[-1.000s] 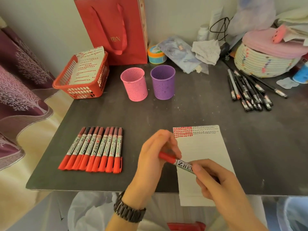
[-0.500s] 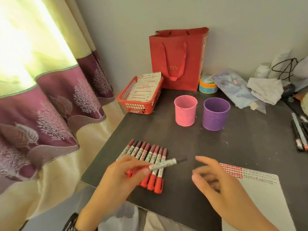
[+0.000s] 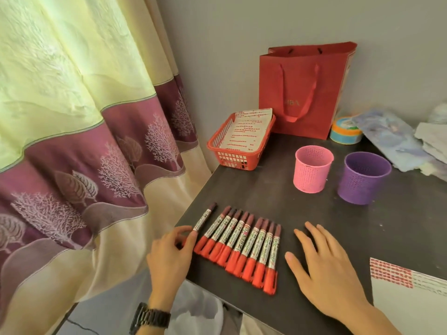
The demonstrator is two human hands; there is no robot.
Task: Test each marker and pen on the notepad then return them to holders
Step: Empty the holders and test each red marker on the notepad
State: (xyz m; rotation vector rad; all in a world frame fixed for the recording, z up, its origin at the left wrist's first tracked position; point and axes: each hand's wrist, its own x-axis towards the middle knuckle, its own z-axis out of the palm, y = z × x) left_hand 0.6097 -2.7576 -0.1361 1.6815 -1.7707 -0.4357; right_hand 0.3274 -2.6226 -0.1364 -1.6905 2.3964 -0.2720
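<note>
**Head view: one marker pinched at the table's left corner, the rest in a row between the hands**

Head camera looks down and to the left. A cream and purple curtain with a tree pattern fills the left side. Beside it, the left hand, with a dark wristwatch on its wrist, reaches over the near-left corner of the dark table. Its thumb and forefinger are closed on the red cap end of a single marker. This marker slants up to the right with its dark tip away from the person. It is just left of the row of markers and a little apart from it.

The markers in the row lie side by side and touching, at the same slant, with their red caps toward the table's near edge. Just right of the row, the right hand lies palm down over the table with its fingers straight and spread, holding nothing.

Farther back, a red basket with marked sheets of paper in it sits at the table's left edge. A red paper bag stands behind it against the wall. The pink holder and the purple holder stand upright near each other. A round tin sits behind them. The notepad lies at the lower right, with red scribbles along its top edge.
</note>
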